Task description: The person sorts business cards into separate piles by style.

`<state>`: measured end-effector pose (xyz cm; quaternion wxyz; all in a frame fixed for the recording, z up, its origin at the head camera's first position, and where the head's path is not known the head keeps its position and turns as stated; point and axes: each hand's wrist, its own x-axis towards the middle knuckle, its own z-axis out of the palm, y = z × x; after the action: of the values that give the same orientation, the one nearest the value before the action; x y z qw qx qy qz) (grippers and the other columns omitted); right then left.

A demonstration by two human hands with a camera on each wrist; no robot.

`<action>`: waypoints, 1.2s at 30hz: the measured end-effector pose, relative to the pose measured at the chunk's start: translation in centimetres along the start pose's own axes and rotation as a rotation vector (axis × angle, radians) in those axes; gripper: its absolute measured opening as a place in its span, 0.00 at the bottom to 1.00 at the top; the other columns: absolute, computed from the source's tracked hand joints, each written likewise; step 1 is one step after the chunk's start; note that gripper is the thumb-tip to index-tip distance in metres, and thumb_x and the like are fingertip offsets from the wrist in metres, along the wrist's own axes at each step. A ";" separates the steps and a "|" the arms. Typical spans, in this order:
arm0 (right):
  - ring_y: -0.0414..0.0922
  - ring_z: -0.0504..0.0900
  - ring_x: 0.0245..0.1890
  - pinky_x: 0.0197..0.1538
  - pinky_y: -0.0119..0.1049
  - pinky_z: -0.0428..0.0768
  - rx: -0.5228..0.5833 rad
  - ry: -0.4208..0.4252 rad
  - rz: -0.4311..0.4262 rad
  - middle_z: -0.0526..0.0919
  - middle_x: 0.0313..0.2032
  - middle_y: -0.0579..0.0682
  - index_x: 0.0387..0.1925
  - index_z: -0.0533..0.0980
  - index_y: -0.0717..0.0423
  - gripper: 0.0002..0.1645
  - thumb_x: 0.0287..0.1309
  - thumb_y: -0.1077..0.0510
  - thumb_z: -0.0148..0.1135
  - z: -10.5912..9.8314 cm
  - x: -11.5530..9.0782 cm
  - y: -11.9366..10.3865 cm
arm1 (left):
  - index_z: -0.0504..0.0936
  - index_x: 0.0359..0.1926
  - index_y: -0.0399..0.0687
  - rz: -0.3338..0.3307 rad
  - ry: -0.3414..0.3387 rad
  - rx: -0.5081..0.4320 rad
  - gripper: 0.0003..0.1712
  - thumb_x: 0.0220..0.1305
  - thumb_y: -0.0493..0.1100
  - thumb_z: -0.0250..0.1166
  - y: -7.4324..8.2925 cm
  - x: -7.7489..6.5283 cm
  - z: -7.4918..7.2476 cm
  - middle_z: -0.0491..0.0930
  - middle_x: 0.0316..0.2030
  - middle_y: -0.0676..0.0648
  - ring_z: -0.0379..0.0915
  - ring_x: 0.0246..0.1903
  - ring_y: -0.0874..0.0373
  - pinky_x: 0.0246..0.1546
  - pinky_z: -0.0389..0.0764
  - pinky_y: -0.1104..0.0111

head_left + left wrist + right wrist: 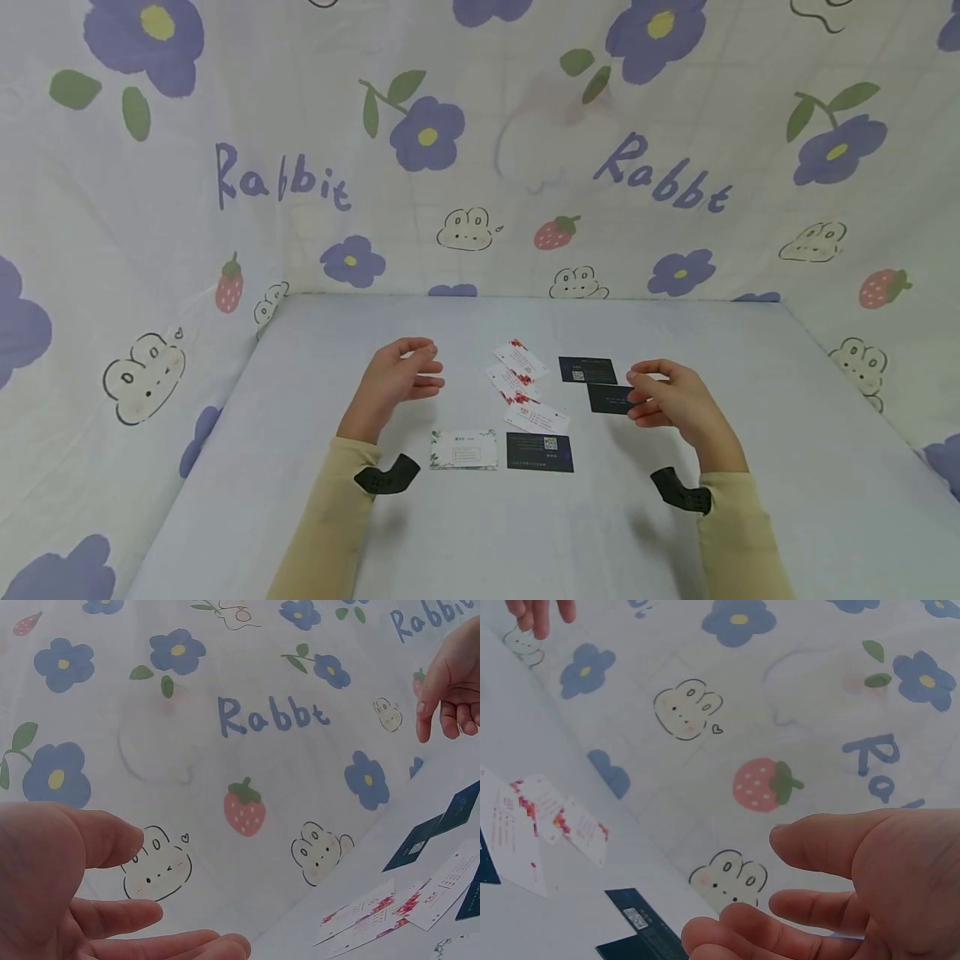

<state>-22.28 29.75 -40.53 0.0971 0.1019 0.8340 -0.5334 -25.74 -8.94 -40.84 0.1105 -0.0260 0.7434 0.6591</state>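
The desk (465, 533) carries all business cards on a flat, pale covering. Three white cards with red print (536, 416) overlap in a loose column near the center. To their right, two dark cards (588, 370) meet at their edges; the rear one bears a square code. At the front, a white card with a green-leaf border (463, 450) lies to the left of a single dark card (540, 452), with a narrow gap between them.

The left hand (397, 379) is raised left of the column; its fingers are loosely bent, apart from the thumb, and grip nothing. The right hand (678, 396) is raised beside the dark pair and hides part of the nearer card; its fingers are likewise relaxed and unloaded. Each beige sleeve (322, 517) carries a black wrist unit (387, 475).

White fabric (420, 217) printed with flowers, rabbits, strawberries and lettering encloses the back and sides.
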 end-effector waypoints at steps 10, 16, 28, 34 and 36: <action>0.41 0.87 0.26 0.37 0.34 0.88 0.000 0.020 -0.002 0.84 0.36 0.53 0.70 0.62 0.64 0.34 0.74 0.47 0.56 -1.8 -0.2 0.0 | 0.72 0.69 0.44 0.006 -0.028 0.012 0.26 0.76 0.50 0.58 0.5 1.0 1.7 0.82 0.56 0.33 0.88 0.37 0.57 0.47 0.88 0.64; 0.40 0.87 0.30 0.38 0.33 0.88 -0.010 0.060 -0.015 0.85 0.40 0.55 0.70 0.63 0.63 0.35 0.74 0.45 0.56 -3.2 0.2 0.0 | 0.72 0.69 0.44 -0.001 -0.026 0.026 0.27 0.76 0.50 0.58 0.2 2.1 2.7 0.82 0.56 0.34 0.87 0.39 0.57 0.49 0.87 0.63; 0.55 0.83 0.55 0.48 0.33 0.86 0.017 0.124 0.061 0.69 0.70 0.69 0.76 0.56 0.61 0.42 0.75 0.40 0.52 -4.3 1.5 2.9 | 0.74 0.65 0.45 -0.021 -0.134 0.025 0.25 0.74 0.52 0.60 -1.4 4.6 11.8 0.82 0.54 0.37 0.85 0.43 0.53 0.53 0.86 0.60; 0.62 0.78 0.63 0.49 0.34 0.86 0.075 0.103 0.056 0.65 0.71 0.71 0.77 0.53 0.62 0.43 0.76 0.40 0.50 -4.0 1.8 4.2 | 0.74 0.66 0.45 -0.048 -0.220 0.008 0.27 0.73 0.53 0.62 -2.1 5.2 17.2 0.81 0.57 0.37 0.85 0.44 0.53 0.52 0.86 0.63; 0.62 0.78 0.63 0.50 0.35 0.87 0.097 0.097 0.051 0.65 0.71 0.71 0.78 0.52 0.62 0.42 0.76 0.41 0.50 -4.0 1.9 4.3 | 0.74 0.67 0.46 -0.057 -0.231 0.004 0.28 0.73 0.53 0.62 -2.2 5.3 18.4 0.80 0.60 0.38 0.84 0.47 0.52 0.54 0.85 0.62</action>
<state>-23.10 35.26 -43.15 0.0651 0.1532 0.8081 -0.5650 -28.07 9.47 -46.04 0.2142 0.0293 0.7261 0.6527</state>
